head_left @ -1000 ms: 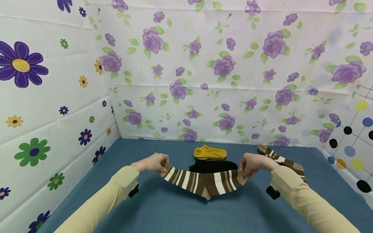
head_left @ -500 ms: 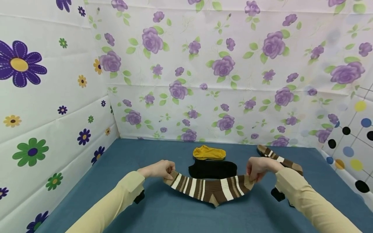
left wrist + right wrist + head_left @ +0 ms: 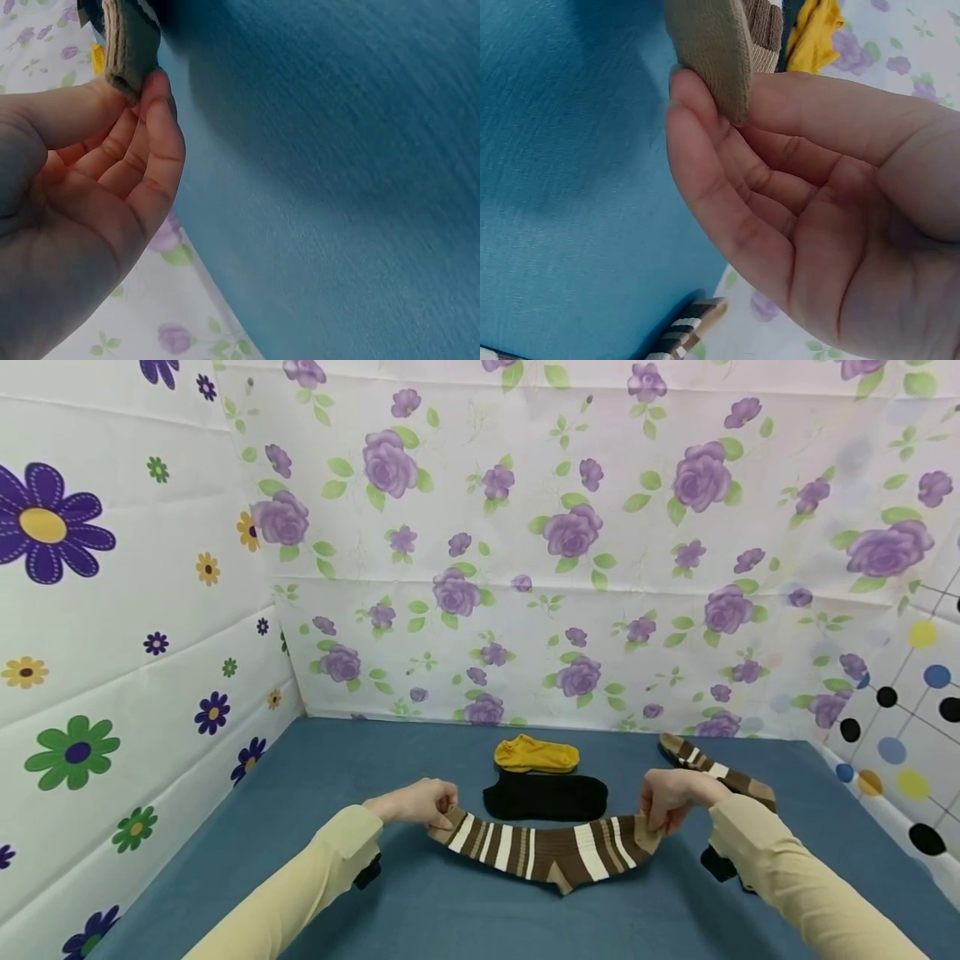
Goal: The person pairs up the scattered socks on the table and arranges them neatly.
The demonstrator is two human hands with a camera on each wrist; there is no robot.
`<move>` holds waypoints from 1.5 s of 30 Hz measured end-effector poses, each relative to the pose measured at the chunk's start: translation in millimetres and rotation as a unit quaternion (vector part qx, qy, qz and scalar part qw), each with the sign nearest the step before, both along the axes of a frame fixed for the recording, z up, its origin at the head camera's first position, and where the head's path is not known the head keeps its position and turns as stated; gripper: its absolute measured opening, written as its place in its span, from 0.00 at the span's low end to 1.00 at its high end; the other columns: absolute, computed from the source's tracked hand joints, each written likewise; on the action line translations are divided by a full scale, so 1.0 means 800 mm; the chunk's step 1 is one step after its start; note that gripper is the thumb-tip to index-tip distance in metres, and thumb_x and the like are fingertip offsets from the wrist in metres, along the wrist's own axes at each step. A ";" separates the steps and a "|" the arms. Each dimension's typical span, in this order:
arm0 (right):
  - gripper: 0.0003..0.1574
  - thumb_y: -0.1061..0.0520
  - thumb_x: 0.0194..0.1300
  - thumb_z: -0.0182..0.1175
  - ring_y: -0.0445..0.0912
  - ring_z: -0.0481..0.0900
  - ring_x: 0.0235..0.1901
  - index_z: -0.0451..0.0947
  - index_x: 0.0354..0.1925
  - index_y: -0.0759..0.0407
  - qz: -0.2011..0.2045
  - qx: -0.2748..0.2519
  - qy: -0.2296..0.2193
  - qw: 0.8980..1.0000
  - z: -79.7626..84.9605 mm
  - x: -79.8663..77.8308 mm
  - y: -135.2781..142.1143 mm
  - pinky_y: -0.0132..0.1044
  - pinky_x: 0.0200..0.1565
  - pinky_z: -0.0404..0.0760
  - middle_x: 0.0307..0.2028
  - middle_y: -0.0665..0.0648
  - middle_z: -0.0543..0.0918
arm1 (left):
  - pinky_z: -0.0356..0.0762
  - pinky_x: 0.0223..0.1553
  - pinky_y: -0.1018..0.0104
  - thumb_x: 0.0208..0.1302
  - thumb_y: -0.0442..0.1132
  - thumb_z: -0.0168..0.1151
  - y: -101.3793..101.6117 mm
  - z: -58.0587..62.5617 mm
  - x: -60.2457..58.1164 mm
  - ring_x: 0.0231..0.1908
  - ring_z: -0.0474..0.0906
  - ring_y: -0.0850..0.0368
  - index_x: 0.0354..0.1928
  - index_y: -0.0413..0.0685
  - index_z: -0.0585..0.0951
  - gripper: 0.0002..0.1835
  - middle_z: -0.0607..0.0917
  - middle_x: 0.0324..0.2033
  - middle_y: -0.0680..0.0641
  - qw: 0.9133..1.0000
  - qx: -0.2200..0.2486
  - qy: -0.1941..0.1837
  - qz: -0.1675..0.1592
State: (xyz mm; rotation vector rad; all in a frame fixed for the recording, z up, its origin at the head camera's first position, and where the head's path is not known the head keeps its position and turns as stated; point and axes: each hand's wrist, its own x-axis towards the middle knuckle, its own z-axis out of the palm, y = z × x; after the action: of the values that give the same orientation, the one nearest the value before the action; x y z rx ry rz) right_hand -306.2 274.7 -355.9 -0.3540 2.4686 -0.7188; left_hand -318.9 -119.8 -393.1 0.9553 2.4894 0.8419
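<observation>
A brown sock [image 3: 547,852] with white and tan stripes is stretched sideways between my two hands, its tan heel pointing down toward me. My left hand [image 3: 420,802] pinches the tan cuff end; in the left wrist view the thumb and fingertips meet on the folded ribbed edge [image 3: 131,49]. At the other end, my right hand [image 3: 666,795] pinches the tan toe [image 3: 712,56] between thumb and fingers. Just behind the striped sock lies a black sock [image 3: 547,797], flat, with a yellow sock [image 3: 536,753] beyond it.
Another brown striped sock [image 3: 720,768] lies at the back right, partly hidden by my right forearm. Blue cloth [image 3: 360,752] covers the table. Floral sheets [image 3: 517,635] rise behind it and at both sides.
Both hands have moved right and nearer to me with the striped sock stretched between them, and the black sock now shows more fully. The grip at each end is kept.
</observation>
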 end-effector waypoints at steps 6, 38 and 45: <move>0.09 0.77 0.48 0.57 0.42 0.71 0.14 0.77 0.24 0.67 -0.008 0.001 0.012 1.000 -0.013 0.000 0.001 0.41 0.23 0.77 0.17 0.59 0.76 | 0.62 0.21 0.67 0.54 0.25 0.62 0.002 -0.007 -0.001 0.17 0.61 0.61 0.28 0.37 0.68 0.10 0.65 0.19 0.50 1.000 -0.006 0.014 -0.001; 0.02 0.67 0.56 0.60 0.51 0.78 0.22 0.77 0.28 0.67 -0.056 -0.013 0.042 0.997 -0.012 -0.006 0.028 0.43 0.28 0.78 0.20 0.60 0.78 | 0.66 0.24 0.63 0.52 0.32 0.66 0.002 -0.006 -0.008 0.23 0.66 0.57 0.33 0.37 0.74 0.10 0.71 0.23 0.50 0.994 0.001 0.097 0.058; 0.04 0.68 0.57 0.57 0.50 0.78 0.21 0.77 0.28 0.69 -0.064 -0.012 0.053 0.996 -0.009 -0.004 0.048 0.42 0.27 0.78 0.20 0.60 0.78 | 0.68 0.28 0.61 0.54 0.30 0.65 0.010 -0.008 -0.007 0.27 0.67 0.56 0.34 0.37 0.75 0.09 0.73 0.27 0.47 0.994 0.009 0.092 0.052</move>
State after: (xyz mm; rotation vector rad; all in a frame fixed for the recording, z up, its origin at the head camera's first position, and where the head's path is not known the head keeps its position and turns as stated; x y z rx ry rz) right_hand -309.3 312.9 -363.2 -0.2499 2.6036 -0.8005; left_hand -324.6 -111.6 -399.1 0.9556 2.7127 0.8451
